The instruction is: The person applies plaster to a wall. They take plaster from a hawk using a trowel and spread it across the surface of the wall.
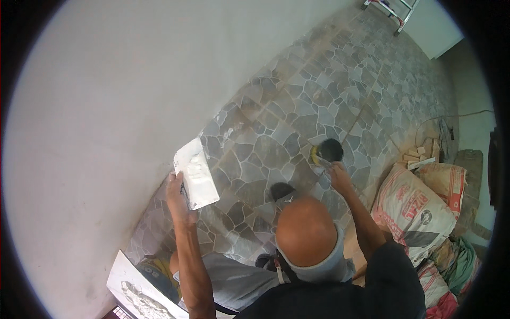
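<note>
My left hand (pixel 179 199) is closed on a flat rectangular plastering trowel (pixel 210 196), its face coated with thick white paste. The trowel is beside the foot of the pale wall (pixel 117 95). Ahead and to the right, my right hand (pixel 338 174) has its fingers wrapped round a small flat-bladed tool (pixel 322 161), perhaps a putty knife, mostly hidden by the hand. This tool is next to a round black thing (pixel 331 149) with a yellow part, which I cannot make out clearly. At the lower left, a white board (pixel 119 268) bears a heap of white paste.
Grey stone-patterned flooring (pixel 265 151) runs along the wall. My bent knee (pixel 307 231) is in front of me, with a dark shoe (pixel 281 190) beyond it. Printed sacks (pixel 414 207), wood blocks (pixel 417 154) and green cloth (pixel 465 260) lie to the right. A ladder (pixel 401 18) stands far off.
</note>
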Available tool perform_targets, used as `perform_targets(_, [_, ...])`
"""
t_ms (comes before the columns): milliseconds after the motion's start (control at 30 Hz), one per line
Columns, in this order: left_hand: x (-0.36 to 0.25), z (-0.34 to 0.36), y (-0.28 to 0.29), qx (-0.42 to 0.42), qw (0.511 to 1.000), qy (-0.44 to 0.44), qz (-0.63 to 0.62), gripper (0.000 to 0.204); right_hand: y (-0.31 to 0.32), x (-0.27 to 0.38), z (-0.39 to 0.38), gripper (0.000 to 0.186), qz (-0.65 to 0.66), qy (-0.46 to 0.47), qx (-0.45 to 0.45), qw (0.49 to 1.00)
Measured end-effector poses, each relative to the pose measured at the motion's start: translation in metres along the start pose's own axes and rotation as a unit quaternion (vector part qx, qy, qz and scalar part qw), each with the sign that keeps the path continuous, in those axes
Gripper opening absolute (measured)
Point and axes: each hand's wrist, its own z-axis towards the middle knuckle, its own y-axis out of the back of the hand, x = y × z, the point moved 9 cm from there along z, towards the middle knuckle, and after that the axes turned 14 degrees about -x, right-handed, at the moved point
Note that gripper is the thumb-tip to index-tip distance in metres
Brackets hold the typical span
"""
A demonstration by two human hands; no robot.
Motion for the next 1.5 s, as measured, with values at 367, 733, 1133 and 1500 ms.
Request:
perform_targets(367, [-0.008,0.002,-0.045,0.064,0.998,0.004,-0.014,0.038,0.085,-0.111,-0.100,0.023,-0.059,-0.127,-0.091,0.986])
perform_targets(733, [-0.023,-0.005,-0.056,0.068,0.997,0.006,-0.025,0.033,0.128,-0.163,-0.178,0.025,-0.125,-0.197,-0.102,0.967])
perform_targets(1133, [-0.045,-0.014,-0.048,0.071,0.997,-0.019,-0.023,0.033,0.168,-0.156,-0.189,0.022,-0.130,-0.179,-0.107,0.969])
perform_targets(1500, [-0.069,-0.026,-0.038,0.074,0.996,-0.042,-0.028,0.030,0.140,-0.050,0.022,0.023,0.286,-0.275,-0.175,0.901])
